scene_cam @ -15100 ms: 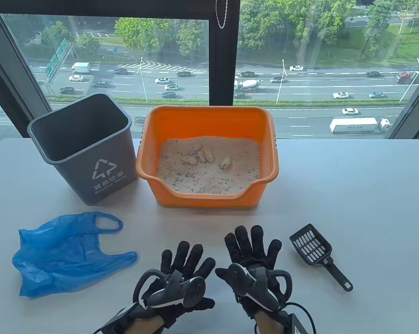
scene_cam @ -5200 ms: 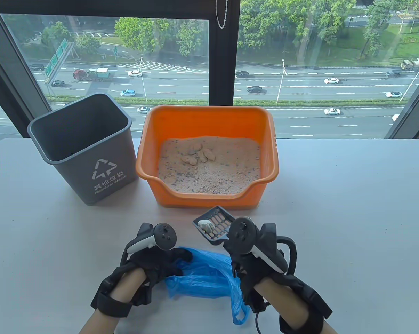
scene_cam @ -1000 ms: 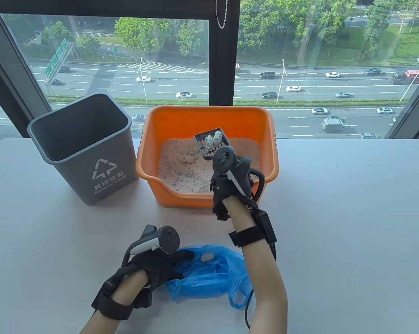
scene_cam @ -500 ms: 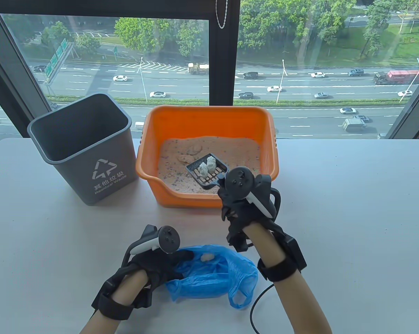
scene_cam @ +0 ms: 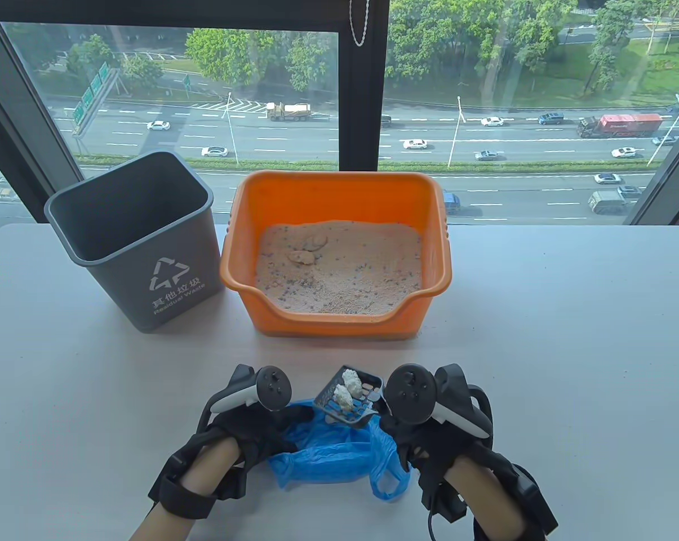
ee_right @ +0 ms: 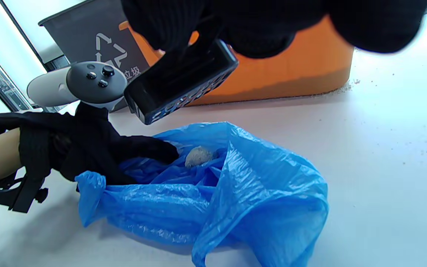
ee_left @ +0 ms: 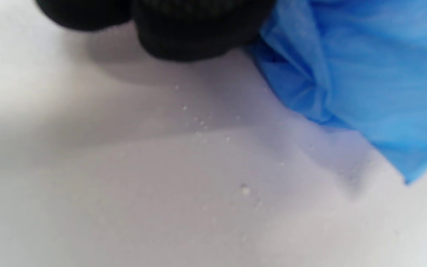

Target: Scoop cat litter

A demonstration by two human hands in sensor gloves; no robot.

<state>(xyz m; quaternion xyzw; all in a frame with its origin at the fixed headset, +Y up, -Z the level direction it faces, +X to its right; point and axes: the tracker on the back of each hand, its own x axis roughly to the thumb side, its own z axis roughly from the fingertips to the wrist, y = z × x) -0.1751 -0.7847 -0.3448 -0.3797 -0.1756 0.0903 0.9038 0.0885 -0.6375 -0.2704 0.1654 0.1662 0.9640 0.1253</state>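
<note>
My right hand [scene_cam: 407, 434] grips the handle of a black slotted scoop [scene_cam: 347, 401] and holds it just above the open blue plastic bag [scene_cam: 328, 456]. Two pale litter clumps [scene_cam: 347, 390] lie in the scoop. My left hand [scene_cam: 260, 431] holds the bag's left edge open on the table. In the right wrist view the scoop [ee_right: 180, 83] hangs over the bag [ee_right: 235, 193], and one clump [ee_right: 197, 155] lies inside it by my left hand's fingers [ee_right: 143, 148]. The orange litter box [scene_cam: 429, 197] holds sandy litter with two clumps [scene_cam: 306, 249] at its back left.
A grey waste bin [scene_cam: 133, 239] stands open to the left of the litter box. Loose litter grains dot the white table [ee_left: 213, 178] near the bag. A window with a black frame runs behind the table's far edge.
My right hand has lifted the scoop with two clumps out of the litter box and carried it back toward me, over the bag. My left hand has stayed on the bag.
</note>
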